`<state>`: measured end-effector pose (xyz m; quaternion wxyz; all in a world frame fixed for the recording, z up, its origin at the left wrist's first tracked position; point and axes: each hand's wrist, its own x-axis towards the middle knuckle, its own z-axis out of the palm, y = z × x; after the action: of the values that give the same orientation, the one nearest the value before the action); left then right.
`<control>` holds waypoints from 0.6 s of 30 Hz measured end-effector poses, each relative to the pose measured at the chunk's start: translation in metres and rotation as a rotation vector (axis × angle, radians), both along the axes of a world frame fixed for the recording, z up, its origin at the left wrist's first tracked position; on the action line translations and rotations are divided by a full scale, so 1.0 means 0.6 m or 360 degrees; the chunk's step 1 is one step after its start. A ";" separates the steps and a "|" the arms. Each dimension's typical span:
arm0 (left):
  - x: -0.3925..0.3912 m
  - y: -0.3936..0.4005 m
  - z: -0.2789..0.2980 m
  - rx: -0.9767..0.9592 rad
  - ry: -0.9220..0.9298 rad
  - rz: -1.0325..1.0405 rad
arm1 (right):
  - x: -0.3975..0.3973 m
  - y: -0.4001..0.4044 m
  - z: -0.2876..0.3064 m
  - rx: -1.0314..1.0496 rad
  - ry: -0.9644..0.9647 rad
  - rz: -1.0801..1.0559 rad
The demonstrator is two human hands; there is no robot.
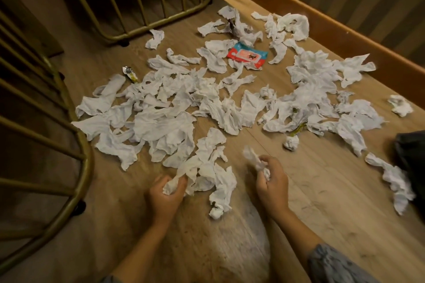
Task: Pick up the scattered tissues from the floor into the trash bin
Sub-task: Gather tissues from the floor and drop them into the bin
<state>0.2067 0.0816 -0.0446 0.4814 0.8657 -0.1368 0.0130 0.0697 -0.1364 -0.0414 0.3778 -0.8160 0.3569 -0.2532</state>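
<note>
Left hand (pixel 164 193) curled round a crumpled tissue (pixel 181 173) at the near edge of the pile (pixel 165 117); lift straight up, gathering trailing ends so nothing drags. Right hand (pixel 272 181) gripping a wad (pixel 254 158) just above the floor (pixel 322 181). Tissues spread wide across the boards. Dark shape (pixel 411 151) at far right, possibly the bin, unclear. Best to bunch several before carrying over.

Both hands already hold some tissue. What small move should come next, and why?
Probably carry both handfuls right, toward the dark bag-like shape at the frame's edge, which may be the bin. The left hand grips a tissue attached to the near pile, the right hand grips a crumpled tissue, so neither can take much more.
</note>
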 end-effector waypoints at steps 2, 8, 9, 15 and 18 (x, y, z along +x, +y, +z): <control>-0.004 -0.017 0.001 0.0003 -0.0131 -0.0050 | 0.015 0.022 0.010 -0.0038 -0.0029 0.0119; -0.025 -0.033 -0.022 0.0206 -0.0184 -0.0896 | 0.020 0.108 -0.030 -0.0322 0.0290 0.0566; -0.028 -0.028 -0.034 0.0258 -0.0209 -0.1037 | 0.010 0.116 -0.041 -0.0388 0.0310 0.0644; -0.042 0.036 -0.065 0.0443 -0.0180 -0.1020 | -0.050 0.127 -0.081 -0.0786 0.0251 0.1004; -0.042 0.041 -0.070 0.0478 -0.0184 -0.0993 | -0.054 0.107 -0.080 -0.0806 0.0121 0.0904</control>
<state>0.1816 0.1063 -0.0864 0.3210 0.8411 -0.4223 -0.1059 0.0372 -0.0722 -0.0897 0.2058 -0.9587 0.0566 -0.1881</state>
